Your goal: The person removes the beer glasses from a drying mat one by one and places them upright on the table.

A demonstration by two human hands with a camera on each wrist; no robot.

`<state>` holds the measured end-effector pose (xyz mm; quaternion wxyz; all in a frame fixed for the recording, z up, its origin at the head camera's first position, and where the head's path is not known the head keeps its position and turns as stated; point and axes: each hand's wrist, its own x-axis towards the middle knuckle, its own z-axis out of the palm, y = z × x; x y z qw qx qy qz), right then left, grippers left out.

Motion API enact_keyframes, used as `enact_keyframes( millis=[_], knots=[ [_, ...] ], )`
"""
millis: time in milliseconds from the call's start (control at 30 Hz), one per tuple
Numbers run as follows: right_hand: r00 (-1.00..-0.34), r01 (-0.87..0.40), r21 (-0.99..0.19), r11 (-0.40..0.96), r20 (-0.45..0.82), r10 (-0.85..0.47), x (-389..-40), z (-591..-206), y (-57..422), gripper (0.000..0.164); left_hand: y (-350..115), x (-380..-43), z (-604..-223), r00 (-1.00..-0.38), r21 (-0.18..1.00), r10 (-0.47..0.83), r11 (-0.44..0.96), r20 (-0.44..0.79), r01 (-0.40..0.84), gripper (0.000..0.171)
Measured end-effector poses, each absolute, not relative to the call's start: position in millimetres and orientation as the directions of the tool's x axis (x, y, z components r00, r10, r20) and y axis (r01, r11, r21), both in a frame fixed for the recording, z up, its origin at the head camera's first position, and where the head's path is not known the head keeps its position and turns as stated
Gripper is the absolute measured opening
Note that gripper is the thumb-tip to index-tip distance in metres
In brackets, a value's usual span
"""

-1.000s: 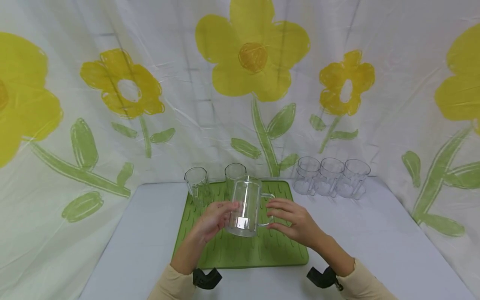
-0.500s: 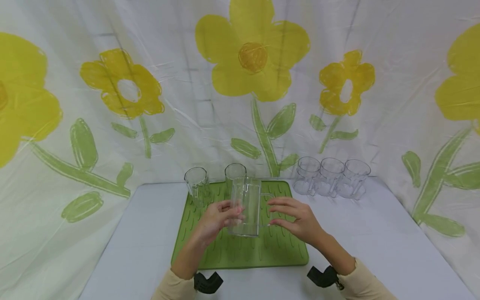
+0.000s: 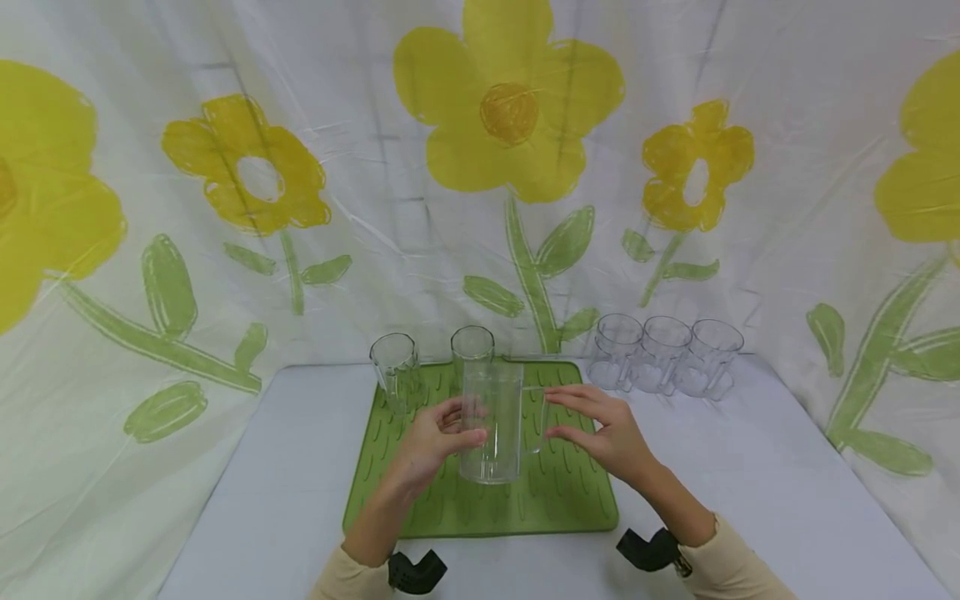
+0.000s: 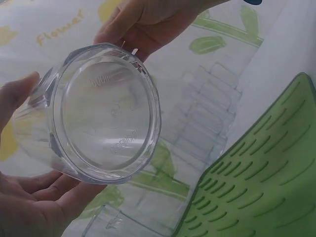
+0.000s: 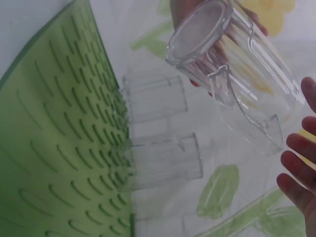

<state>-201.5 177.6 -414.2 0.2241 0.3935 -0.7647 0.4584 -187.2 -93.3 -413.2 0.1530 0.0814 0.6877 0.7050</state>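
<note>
Your left hand (image 3: 431, 437) has the clear mug (image 3: 498, 429), thumb across the near side, fingers curled round behind, spread only as wide as the mug body. Mug's roughly upright, base down, held over the green mat (image 3: 540, 512); base shows embossed lettering in the left wrist view, mostly too faint to read. Your right hand (image 3: 607, 427) holds nothing: fingers fairly straight, thumb well apart from them, just beside the handle (image 3: 538, 421); can't tell contact from the head view. Beyond your grip, two glass mugs (image 3: 472, 342) stand near the mat's far edge. Three more, the clear row (image 3: 665, 358), stand beyond your right hand on the white table (image 3: 750, 492).
</note>
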Motion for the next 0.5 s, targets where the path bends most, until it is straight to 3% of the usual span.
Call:
enact_keyframes(
  millis=[333,500],
  knots=[
    [-0.651,-0.759,-0.556,0.339,0.667,-0.363,-202.1,-411.3,180.7,0.049,-93.7,-181.5,-419.0,-0.938,0.999,0.345,-0.020,-0.018,-0.026,0.073],
    [-0.640,-0.768,-0.551,0.327,0.681,-0.355,-203.4,-412.3,181.2,0.049,-93.4,-179.2,-422.4,-0.935,0.999,0.355,-0.002,0.031,0.032,0.074]
  ],
)
